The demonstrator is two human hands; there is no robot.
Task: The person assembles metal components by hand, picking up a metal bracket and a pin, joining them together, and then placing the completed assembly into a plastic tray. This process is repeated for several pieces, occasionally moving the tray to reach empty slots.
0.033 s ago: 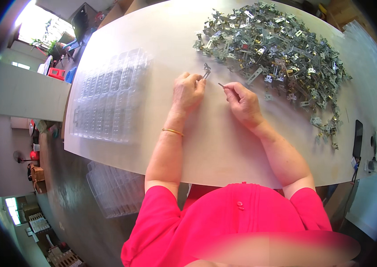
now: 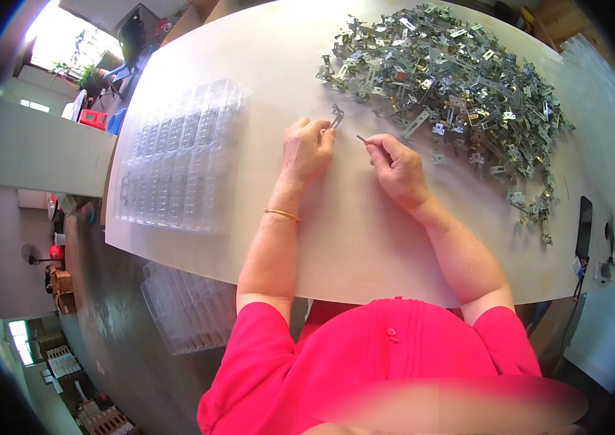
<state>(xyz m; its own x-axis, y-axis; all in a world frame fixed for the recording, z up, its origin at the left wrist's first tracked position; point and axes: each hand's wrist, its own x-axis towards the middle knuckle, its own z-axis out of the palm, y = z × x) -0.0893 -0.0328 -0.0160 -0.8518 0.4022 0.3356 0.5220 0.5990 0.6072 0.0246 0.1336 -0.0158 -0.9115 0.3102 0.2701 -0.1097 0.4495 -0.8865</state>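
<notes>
Lying left of the left fingers (image 2: 318,125), clear trays (image 2: 180,156) are showing moulded rows, contents unclear. The left hand (image 2: 307,150) is pinching a metal bracket (image 2: 338,114), turned slightly since earlier; the right hand (image 2: 397,166) is gripping a thin rod (image 2: 362,138), metal parts (image 2: 460,94) lying heaped beyond its fingers.

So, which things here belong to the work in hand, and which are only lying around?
In the work, apparently:
metal bracket, in left hand
thin piece, in right hand
pile of metal parts
perhaps clear plastic trays, untouched

Apparently just lying about:
dark flat object, at right
green plant, background
</notes>
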